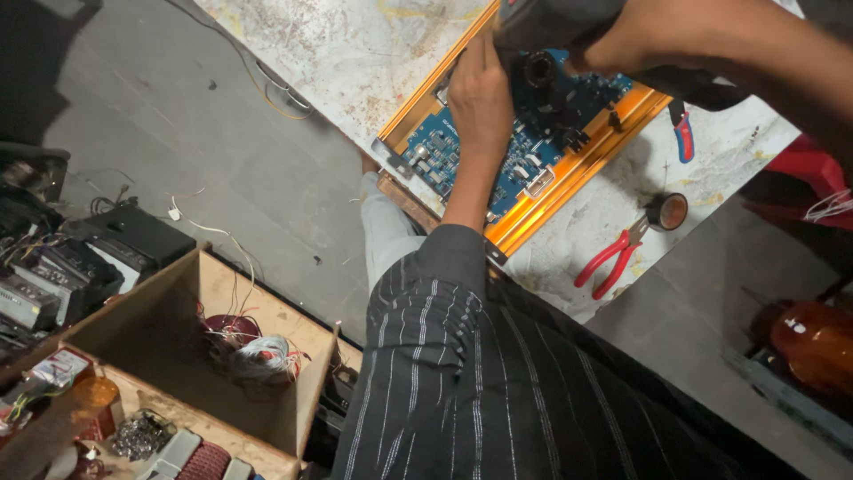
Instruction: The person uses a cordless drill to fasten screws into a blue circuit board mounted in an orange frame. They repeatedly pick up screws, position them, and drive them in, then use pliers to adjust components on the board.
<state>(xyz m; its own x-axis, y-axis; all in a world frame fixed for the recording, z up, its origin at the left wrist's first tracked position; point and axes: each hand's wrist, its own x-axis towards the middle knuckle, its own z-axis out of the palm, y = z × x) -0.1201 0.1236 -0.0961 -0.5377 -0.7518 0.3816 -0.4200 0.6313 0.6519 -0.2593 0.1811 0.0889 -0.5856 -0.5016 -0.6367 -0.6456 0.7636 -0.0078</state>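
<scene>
Now your left hand (480,93) presses flat, fingers together, on the blue board (524,147) in its orange frame (577,173); your right hand (622,40) grips a dark tool (542,22) above.

circuit board (498,156) blue; frame (569,182) orange; pliers (613,258) red-handled; shirt (498,382) black, white-striped; table (355,53) mottled grey-white

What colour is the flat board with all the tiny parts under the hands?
Blue circuit board, in an orange metal frame; head view.
</scene>
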